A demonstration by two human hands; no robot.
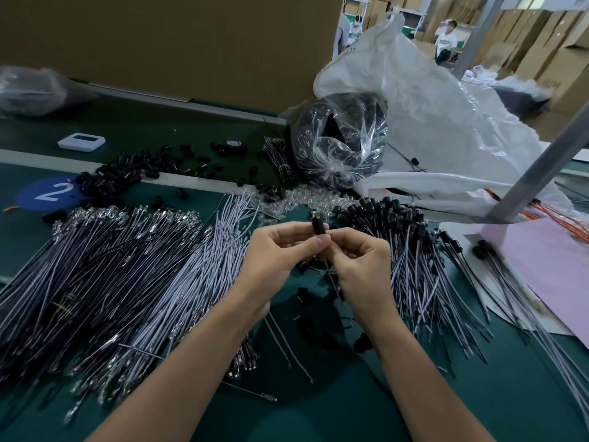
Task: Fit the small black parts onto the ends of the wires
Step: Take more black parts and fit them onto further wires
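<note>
Small black part (318,226): a short cylinder held up over the middle of a dark green workbench (350,409), between two bare hands.

At far left, a blue disc (47,193) marked 2 lies on the bench, with a small white device (81,141) behind it. A brown cardboard wall (159,43) stands along the back. Loose black parts (127,177) are scattered near the disc. In front of them a broad pile of grey wires (111,266) with metal tips fans across the bench.

At centre, the left hand (280,253) pinches the small black part between thumb and forefinger. The right hand (357,260), fingers curled, pinches a thin wire (331,279) that hangs just below the part.

Behind the hands sits a clear bag of black parts (341,141), tied shut. A large white plastic sack (430,116) slumps beside it. To the right lies a heap of capped wires (398,224), then a pink sheet (548,269) and a slanting metal post (541,167). Far back on the right, cardboard boxes (541,43) are stacked high, and a person in a white shirt (446,36) sits among them.
</note>
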